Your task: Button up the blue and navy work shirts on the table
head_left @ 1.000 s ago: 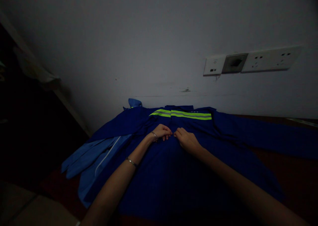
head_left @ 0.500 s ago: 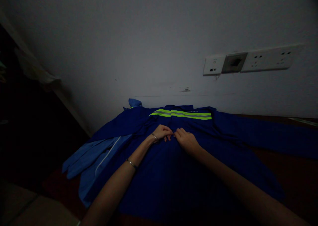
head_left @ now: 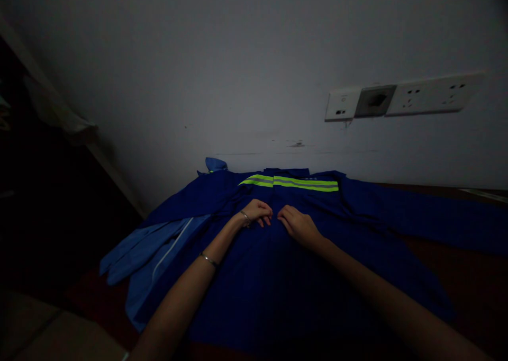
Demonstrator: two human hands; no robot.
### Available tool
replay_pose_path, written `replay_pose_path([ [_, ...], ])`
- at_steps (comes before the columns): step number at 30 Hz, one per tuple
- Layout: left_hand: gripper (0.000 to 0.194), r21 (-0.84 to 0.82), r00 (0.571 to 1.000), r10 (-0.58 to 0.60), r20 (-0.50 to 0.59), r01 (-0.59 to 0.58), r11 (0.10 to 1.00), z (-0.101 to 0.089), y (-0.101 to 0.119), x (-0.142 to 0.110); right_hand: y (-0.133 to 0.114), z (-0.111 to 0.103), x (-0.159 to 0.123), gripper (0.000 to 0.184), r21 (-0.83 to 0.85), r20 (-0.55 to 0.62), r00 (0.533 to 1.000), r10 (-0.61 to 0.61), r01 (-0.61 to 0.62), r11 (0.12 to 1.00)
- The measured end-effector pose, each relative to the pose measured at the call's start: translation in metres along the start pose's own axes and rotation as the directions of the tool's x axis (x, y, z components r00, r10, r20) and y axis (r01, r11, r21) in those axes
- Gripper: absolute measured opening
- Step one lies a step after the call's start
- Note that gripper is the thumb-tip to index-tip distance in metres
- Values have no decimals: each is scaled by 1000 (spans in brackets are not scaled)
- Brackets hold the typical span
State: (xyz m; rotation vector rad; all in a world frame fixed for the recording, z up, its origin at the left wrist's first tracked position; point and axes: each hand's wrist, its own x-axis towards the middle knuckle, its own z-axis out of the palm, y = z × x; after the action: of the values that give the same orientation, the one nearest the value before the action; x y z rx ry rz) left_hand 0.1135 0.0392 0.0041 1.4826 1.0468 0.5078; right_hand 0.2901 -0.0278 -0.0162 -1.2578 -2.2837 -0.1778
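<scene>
A dark blue work jacket (head_left: 234, 303) lies spread out, with a yellow-green and grey reflective stripe (head_left: 305, 183) across its chest. Over the middle of its front, just below the stripe, my left hand (head_left: 257, 211) pinches the cloth along the front opening. Close by on the other side, my right hand (head_left: 298, 225) has thumb and fingers together on the same edge. A small gap separates the two sets of fingertips. Whatever button or fastener may be between them is too dark to make out.
Lighter blue clothing (head_left: 159, 244) with white piping sticks out from under the jacket at the left. Behind stands a pale wall (head_left: 246, 75) with a row of sockets and a switch (head_left: 428, 96). A dark red surface (head_left: 476, 292) shows at the right.
Half a second ago my fingertips nearly met at the front opening. They have now drawn slightly apart, the left hand shifting a little left. The jacket lies as before.
</scene>
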Motion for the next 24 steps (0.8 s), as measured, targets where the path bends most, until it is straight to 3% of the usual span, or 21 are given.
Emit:
replay_pose_path([
  [7, 18, -20, 998, -60, -36, 60, 998, 9, 0, 1, -3, 1, 2, 22, -116, 22, 999, -25, 27, 993],
  [15, 28, 18, 998, -33, -61, 34, 999, 16, 10, -6, -6, -2, 6, 20, -245, 93, 994, -50, 71, 967],
  [24, 28, -23, 995, 13, -96, -15, 1000, 20, 12, -8, -9, -1, 6, 21, -308, 67, 997, -35, 54, 950],
])
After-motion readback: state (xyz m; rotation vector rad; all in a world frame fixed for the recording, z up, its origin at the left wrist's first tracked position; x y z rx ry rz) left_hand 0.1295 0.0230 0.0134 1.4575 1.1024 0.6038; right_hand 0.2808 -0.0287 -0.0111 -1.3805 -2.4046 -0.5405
